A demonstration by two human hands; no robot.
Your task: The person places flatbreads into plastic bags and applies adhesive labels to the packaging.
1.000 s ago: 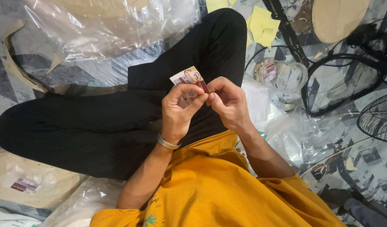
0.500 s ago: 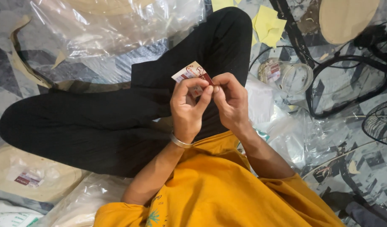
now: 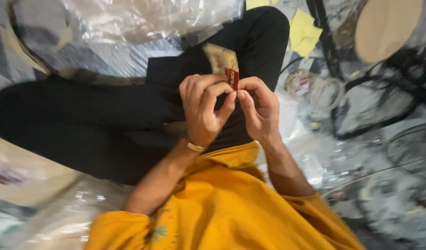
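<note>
You are sitting on the floor point(image 3: 55, 55) with your legs crossed, and your two hands are up in front of you, close together over your black trousers point(image 3: 106, 120). Your left hand point(image 3: 204, 109) is curled, with the fingers bent in and the thumb reaching up. Your right hand point(image 3: 259, 109) is curled too, and its fingertips meet the left ones. Between them you pinch a small red packet point(image 3: 232, 78). It stands up on its edge, just above your fingertips. Both hands are closed on it, so neither is open wide. Right behind the red packet is a small tan card point(image 3: 221, 58); it touches the packet or sits just behind it, but the blur hides which. I cannot tell which hand holds the card.

You wear a thin bracelet point(image 3: 195, 147) on your left wrist and a yellow shirt point(image 3: 222, 208).

Clear plastic sheets point(image 3: 143, 18) lie on the floor past your knee. Yellow paper pieces point(image 3: 303, 32) lie on the right side, near your knee. Farther right there is a round tan board point(image 3: 386, 28) and black wire fan guards point(image 3: 375, 106). A small clear round tub point(image 3: 298, 83) sits near your right hand, apart from it. More shiny plastic point(image 3: 324, 162) lies beside your right arm. The whole view is a bit blurry.
</note>
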